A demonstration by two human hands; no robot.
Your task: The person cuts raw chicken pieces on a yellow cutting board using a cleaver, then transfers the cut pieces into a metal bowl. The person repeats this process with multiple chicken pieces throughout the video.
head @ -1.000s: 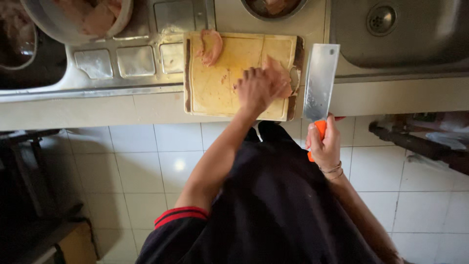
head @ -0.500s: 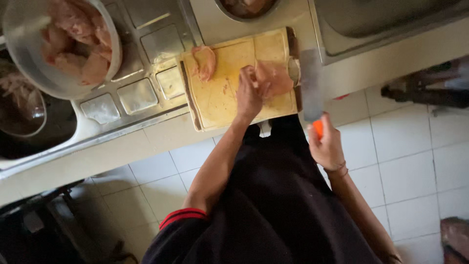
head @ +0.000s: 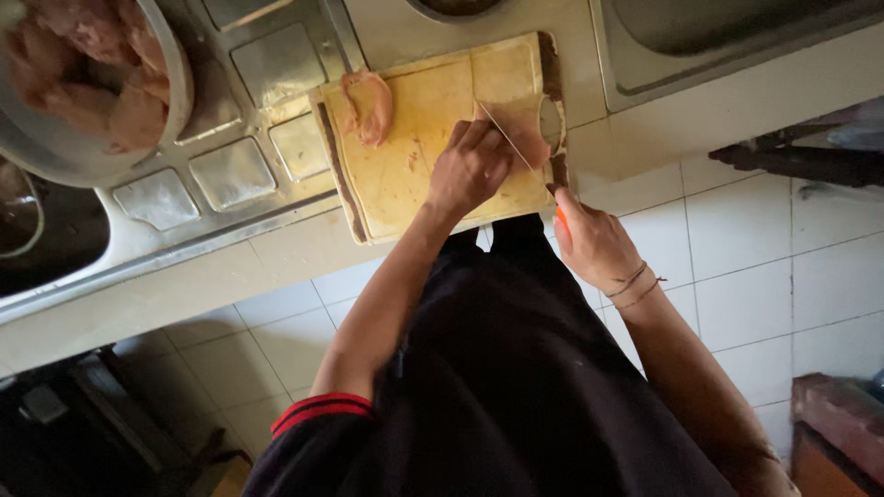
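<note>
1. The kitchen has a pale counter point(head: 433, 285) with white tiles on the wall under it; a steel drain board point(head: 230, 120) with square dents sits on the left, and a steel sink point(head: 737, 41) sits at the top right.
2. A yellow cutting board point(head: 424, 175) lies on the counter between them; its near edge is close to the edge of the counter.
3. The left hand point(head: 470, 170) lies on the board with its fingers bent down; it presses on a pink piece of meat point(head: 527, 129), which sits just past the fingertips, near the right end of the board.
4. The right hand point(head: 594, 244) is off the board, just by its near right corner; it is closed tight around the orange handle of a knife point(head: 516, 138); only a bit of orange shows by the thumb.
5. The knife blade reaches up and left from that hand; it lies across the meat, right beside the left fingers; I cannot tell if it has cut in.
6. A second piece of raw meat point(head: 368, 106) lies at the far left of the board, well apart from both hands.
7. A big metal bowl point(head: 170, 87) full of more pink meat stands at the top left, over the drain board.
8. The right wrist has thin string bands point(head: 635, 285); the person wears dark clothes with a red stripe on the left sleeve point(head: 318, 410).
</note>
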